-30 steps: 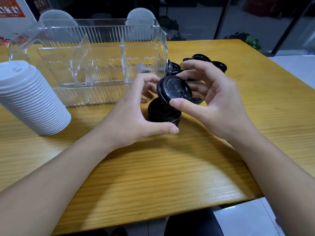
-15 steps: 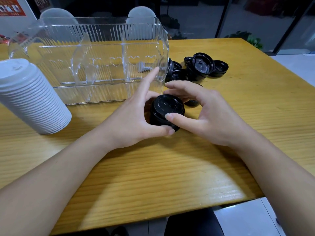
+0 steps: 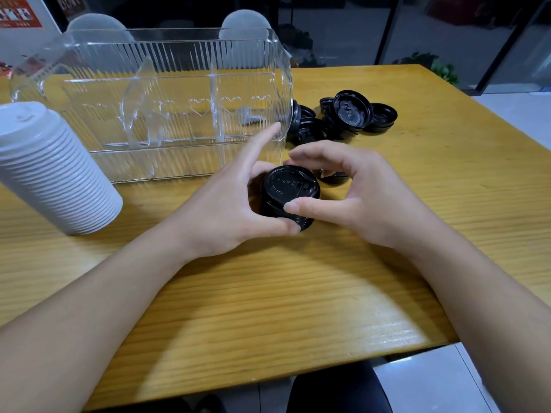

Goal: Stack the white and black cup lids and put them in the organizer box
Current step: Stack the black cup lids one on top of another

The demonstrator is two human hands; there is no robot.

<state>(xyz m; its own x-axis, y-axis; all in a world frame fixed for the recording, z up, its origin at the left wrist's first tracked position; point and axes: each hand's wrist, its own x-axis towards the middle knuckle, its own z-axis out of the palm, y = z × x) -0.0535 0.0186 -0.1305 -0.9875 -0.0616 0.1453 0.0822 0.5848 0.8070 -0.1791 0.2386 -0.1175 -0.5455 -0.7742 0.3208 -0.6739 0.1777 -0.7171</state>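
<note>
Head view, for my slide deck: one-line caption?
Both hands, left hand and right hand, steady a black lid stack beside the clear organizer box.

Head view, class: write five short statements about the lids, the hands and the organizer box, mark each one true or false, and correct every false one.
1. Both hands are on the black lid stack. True: the left hand and right hand grip it from either side.
2. The white lid stack lies inside the organizer box. False: it lies on the table, in front of the box's left end.
3. Loose black lids lie to the right of the box. True.
4. The box already holds black lids. False: no lids show in its compartments.
5. The black stack is lifted clear of the table. False: it stands on the table.
</note>
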